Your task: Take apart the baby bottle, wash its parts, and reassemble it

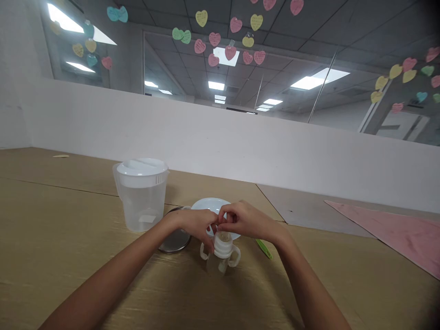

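Observation:
A small clear baby bottle (220, 265) with a white collar and two side handles stands on the table in front of me. My left hand (197, 224) is at its left, thumb against the collar and fingers curled round toward the back, partly hidden. Just above the open-looking top, my right hand (240, 219) has its thumb and fingers pinched together. What lies in that pinch is too small to make out. Both hands' fingertips come close together there. Behind them sits a white plate (206, 203), partly covered by the hands.
A translucent lidded pitcher (144, 201) stands at the left. Beside it lies a dark round disc (175, 242) with a shiny rim. A slim green object (264, 249) is right of the bottle. A pink sheet (395, 233) lies at far right, and a white wall (220, 142) rises behind.

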